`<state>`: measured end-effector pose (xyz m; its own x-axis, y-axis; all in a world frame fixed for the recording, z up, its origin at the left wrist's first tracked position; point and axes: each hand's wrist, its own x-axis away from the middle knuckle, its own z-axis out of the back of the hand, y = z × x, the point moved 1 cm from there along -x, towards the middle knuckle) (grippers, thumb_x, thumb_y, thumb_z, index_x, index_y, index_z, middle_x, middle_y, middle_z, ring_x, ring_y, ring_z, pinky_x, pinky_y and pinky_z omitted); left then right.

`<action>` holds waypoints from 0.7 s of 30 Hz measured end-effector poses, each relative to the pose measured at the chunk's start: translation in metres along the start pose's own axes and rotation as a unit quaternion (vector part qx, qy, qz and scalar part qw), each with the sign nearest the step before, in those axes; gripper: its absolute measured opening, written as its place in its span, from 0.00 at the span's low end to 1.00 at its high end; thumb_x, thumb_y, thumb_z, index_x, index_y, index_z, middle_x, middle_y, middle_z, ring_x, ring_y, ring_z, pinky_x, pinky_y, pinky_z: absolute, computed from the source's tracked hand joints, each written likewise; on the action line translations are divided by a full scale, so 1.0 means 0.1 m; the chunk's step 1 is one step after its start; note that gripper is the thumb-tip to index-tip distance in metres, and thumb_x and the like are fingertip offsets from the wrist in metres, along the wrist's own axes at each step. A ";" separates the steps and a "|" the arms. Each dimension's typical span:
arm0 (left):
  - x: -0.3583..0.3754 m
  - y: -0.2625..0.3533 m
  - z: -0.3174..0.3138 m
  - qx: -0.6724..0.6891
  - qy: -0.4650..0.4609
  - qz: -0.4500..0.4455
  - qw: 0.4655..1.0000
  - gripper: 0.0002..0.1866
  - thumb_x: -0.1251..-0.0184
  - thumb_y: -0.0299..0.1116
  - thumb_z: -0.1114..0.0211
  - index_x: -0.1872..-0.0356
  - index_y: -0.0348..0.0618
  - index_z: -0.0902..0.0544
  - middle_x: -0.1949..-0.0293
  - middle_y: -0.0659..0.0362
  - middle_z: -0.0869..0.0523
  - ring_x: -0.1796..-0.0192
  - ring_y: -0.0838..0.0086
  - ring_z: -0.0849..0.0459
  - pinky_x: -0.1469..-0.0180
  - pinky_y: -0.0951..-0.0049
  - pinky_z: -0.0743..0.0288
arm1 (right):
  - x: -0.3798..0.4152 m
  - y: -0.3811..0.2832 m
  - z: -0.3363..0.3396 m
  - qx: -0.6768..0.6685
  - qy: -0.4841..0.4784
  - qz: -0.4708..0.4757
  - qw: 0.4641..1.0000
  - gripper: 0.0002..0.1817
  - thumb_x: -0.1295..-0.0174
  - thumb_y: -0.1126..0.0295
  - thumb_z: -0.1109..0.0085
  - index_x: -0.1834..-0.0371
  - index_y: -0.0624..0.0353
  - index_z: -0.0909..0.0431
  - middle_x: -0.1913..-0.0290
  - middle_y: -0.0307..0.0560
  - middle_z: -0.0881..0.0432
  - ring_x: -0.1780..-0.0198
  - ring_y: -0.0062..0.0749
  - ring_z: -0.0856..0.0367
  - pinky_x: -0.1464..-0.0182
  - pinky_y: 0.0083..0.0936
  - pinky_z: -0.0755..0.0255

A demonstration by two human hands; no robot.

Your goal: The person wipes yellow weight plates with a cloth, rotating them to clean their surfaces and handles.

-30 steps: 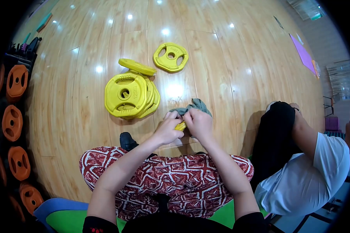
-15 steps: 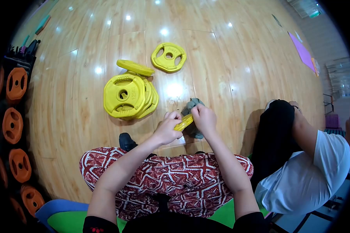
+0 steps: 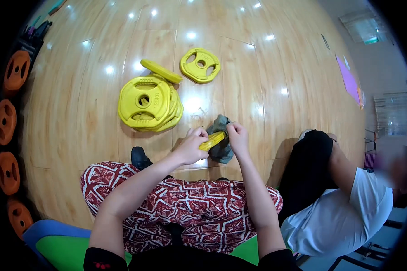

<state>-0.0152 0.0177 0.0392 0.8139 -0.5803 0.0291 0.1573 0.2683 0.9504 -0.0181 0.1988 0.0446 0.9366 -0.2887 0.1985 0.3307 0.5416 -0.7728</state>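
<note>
My left hand (image 3: pixel 192 147) grips a yellow weight plate (image 3: pixel 212 141), held tilted and seen nearly edge-on above the floor. My right hand (image 3: pixel 238 140) is closed, its fingertips pinching the top of a crumpled grey-green cloth (image 3: pixel 222 152) beside the plate's far end. The cloth lies partly behind the plate, so its lower extent is hard to judge. To the left rests a stack of yellow weight plates (image 3: pixel 133 92), the top one marked 1.25KG. Another yellow plate (image 3: pixel 165 72) leans against the back of the stack, and a single plate (image 3: pixel 210 62) lies flat to its right.
Orange weight plates (image 3: pixel 7 173) hang in a row along the left edge. On the right sits another person in a white shirt (image 3: pixel 343 212) and dark trousers. A black shoe (image 3: pixel 140 158) is near my left knee, and a purple mat (image 3: pixel 347 77) lies far right on the wooden floor.
My right hand has drawn slightly away from the plate's end, leaving more of the plate showing and pulling at the cloth. The whole view has shifted a little.
</note>
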 end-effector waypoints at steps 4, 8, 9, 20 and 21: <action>-0.03 -0.07 0.07 0.013 0.009 0.017 1.000 0.14 0.68 0.32 0.39 0.74 0.40 0.22 0.61 0.55 0.31 0.53 0.61 0.36 0.48 0.69 0.41 | 0.05 -0.36 0.21 -0.276 0.081 0.061 0.956 0.08 0.43 0.73 0.53 0.78 0.62 0.29 0.68 0.39 0.30 0.65 0.20 0.33 0.60 0.16 0.40; -0.05 -0.03 0.09 0.021 0.014 0.032 0.999 0.13 0.67 0.33 0.39 0.74 0.40 0.22 0.60 0.55 0.30 0.51 0.60 0.35 0.47 0.69 0.41 | -0.02 -0.35 0.55 -0.527 0.092 -0.003 0.845 0.11 0.40 0.66 0.59 0.70 0.61 0.28 0.66 0.42 0.27 0.59 0.25 0.29 0.54 0.21 0.36; -0.06 -0.04 0.08 0.028 0.020 0.044 0.998 0.13 0.67 0.33 0.39 0.74 0.41 0.21 0.60 0.55 0.30 0.51 0.60 0.35 0.47 0.69 0.41 | -0.01 -0.44 0.60 -0.545 0.128 -0.015 0.828 0.12 0.40 0.66 0.59 0.71 0.61 0.29 0.69 0.42 0.27 0.63 0.26 0.29 0.56 0.22 0.36; -0.05 -0.02 0.01 0.000 0.015 0.036 0.999 0.19 0.65 0.35 0.38 0.67 0.36 0.22 0.56 0.51 0.31 0.48 0.58 0.37 0.44 0.67 0.42 | 0.23 -0.53 -0.07 -0.017 -0.051 0.329 0.943 0.03 0.50 0.78 0.50 0.75 0.61 0.33 0.68 0.44 0.29 0.64 0.30 0.32 0.59 0.26 0.37; -0.04 0.01 0.02 -0.015 -0.002 0.034 0.999 0.20 0.64 0.35 0.38 0.65 0.35 0.23 0.55 0.51 0.32 0.47 0.57 0.37 0.43 0.67 0.43 | 0.22 -0.52 -0.08 -0.018 -0.049 0.327 0.944 0.03 0.50 0.78 0.50 0.75 0.61 0.33 0.68 0.44 0.29 0.64 0.30 0.32 0.59 0.26 0.37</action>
<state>-0.0189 0.0187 0.0401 0.8207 -0.5633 0.0957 0.1181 0.3311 0.9362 -0.0158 0.1583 0.0843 0.9460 0.1734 -0.2738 -0.3236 0.5510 -0.7692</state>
